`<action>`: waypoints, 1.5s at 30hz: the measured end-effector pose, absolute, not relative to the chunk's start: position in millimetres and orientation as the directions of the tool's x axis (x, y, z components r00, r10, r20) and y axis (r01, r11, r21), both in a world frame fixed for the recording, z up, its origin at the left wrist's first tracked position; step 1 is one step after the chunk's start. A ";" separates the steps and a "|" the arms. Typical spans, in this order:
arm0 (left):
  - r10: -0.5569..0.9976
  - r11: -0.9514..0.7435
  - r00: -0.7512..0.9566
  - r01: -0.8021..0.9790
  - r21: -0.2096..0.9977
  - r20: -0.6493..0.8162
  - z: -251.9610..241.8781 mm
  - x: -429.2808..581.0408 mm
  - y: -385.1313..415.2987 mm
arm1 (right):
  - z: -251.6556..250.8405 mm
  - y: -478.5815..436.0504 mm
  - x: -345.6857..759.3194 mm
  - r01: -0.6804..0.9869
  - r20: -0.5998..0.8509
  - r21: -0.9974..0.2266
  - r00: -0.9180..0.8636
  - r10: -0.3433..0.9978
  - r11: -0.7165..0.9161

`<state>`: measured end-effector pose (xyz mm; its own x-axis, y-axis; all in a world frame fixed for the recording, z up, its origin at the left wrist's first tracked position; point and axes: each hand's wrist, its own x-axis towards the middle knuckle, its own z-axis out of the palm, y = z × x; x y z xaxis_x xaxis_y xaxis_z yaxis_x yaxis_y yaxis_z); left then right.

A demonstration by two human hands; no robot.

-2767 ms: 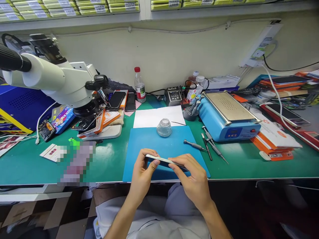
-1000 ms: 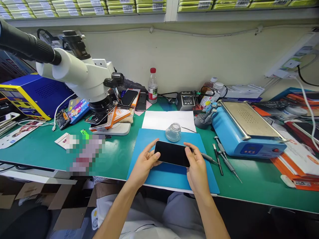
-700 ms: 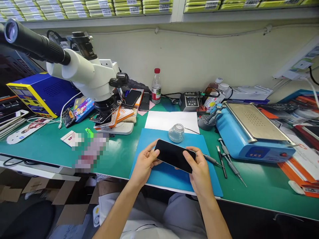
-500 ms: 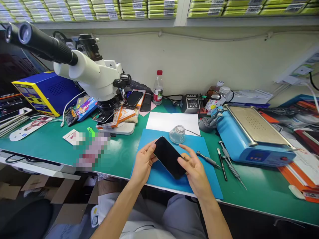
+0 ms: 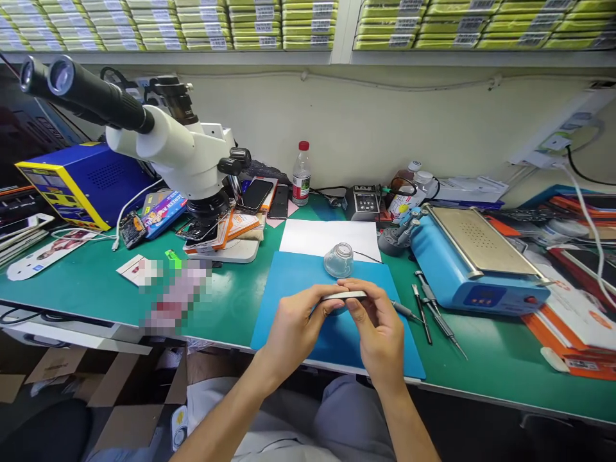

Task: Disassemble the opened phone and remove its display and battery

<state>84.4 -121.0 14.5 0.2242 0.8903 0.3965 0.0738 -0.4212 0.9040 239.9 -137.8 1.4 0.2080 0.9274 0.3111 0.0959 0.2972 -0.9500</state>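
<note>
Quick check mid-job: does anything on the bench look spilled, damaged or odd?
No spill stands out. The oddity is a pixelated patch on the left of the bench, which hides what lies there. The phone is held edge-on, so damage to its faces can't be judged.

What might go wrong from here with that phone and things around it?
The phone, held edge-on by the left fingers and right fingers above the blue mat, might slip and drop. The clear jar stands just beyond those fingers and could get bumped. The grey screwdriver lies near the right fingers, so a sideways swing might knock it.
</note>
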 end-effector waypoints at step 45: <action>0.924 -0.322 0.240 0.077 0.943 0.296 -34.4 67.7 -109.1 | -33.4 -130.8 266.8 0.436 0.426 -0.815 0.002 0.905 0.382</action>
